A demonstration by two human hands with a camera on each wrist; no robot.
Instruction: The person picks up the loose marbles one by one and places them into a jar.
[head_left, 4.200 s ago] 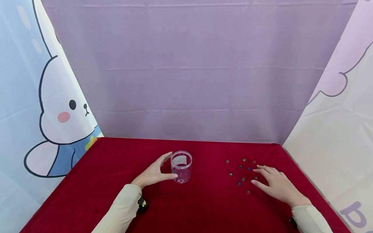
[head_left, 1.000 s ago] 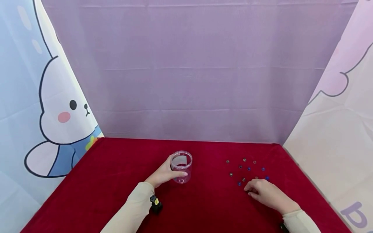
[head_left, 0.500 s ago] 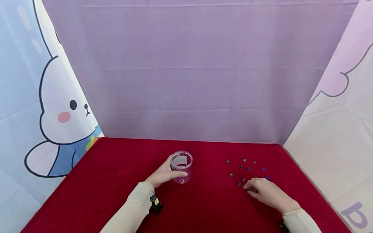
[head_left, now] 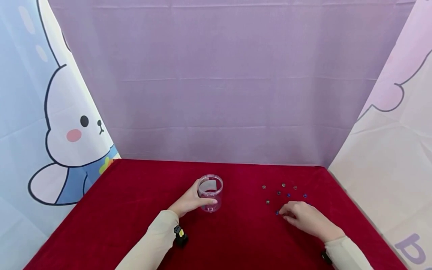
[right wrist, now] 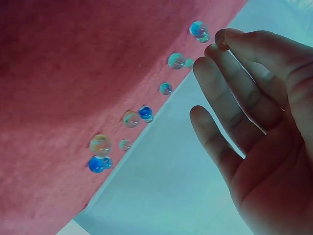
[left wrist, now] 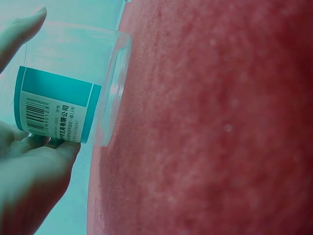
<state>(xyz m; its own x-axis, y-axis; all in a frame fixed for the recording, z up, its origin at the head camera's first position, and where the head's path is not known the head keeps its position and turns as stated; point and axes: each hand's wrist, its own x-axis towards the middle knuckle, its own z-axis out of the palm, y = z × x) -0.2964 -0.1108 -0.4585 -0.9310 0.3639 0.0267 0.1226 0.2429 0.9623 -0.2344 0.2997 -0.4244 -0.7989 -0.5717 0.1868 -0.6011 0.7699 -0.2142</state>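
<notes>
My left hand (head_left: 193, 200) grips a clear plastic jar (head_left: 219, 195), thumb across its near side and fingers behind it. The open-topped jar stands upright on the red cloth. In the left wrist view its label with a barcode (left wrist: 54, 110) shows between thumb and fingers. My right hand (head_left: 308, 219) is close over the cloth among several glass marbles, thumb and index finger pinched together. The marble between those fingertips is hidden by them. A blue marble (head_left: 277, 212) lies right at the fingertips. The right wrist view shows blue (right wrist: 96, 164) and orange-streaked marbles (right wrist: 100, 145) beyond the fingers.
More marbles lie scattered behind the right hand, among them a blue marble (head_left: 305, 195) and a clear marble (head_left: 264, 186). Red cloth (head_left: 249, 240) covers the table. A purple curtain (head_left: 216, 93) closes off the back, with printed cloths on both sides.
Earlier my left hand closed further round the jar, which stayed in place. My right hand came down over the nearest marble, pinched it, and has now moved slightly up and left.
</notes>
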